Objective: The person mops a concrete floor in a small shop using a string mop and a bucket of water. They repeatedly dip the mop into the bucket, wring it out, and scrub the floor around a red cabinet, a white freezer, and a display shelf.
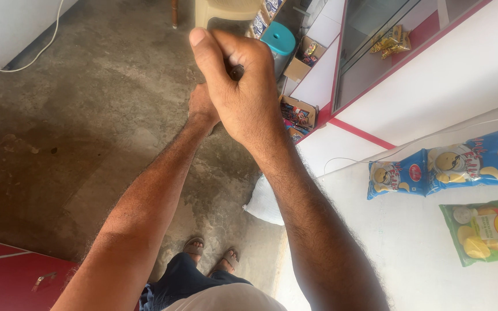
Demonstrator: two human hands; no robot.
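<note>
Right hand [243, 86] is clamped on a thin dark handle [236, 72], and the left hand [202, 106] is tucked just behind it, its grip hidden.

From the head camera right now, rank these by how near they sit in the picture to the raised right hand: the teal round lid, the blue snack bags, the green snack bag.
Nearest to the right hand first:
1. Teal round lid, just right of the fist, on the floor beyond.
2. Blue snack bags, on the white counter, right.
3. Green snack bag, on the counter, lower right.
</note>
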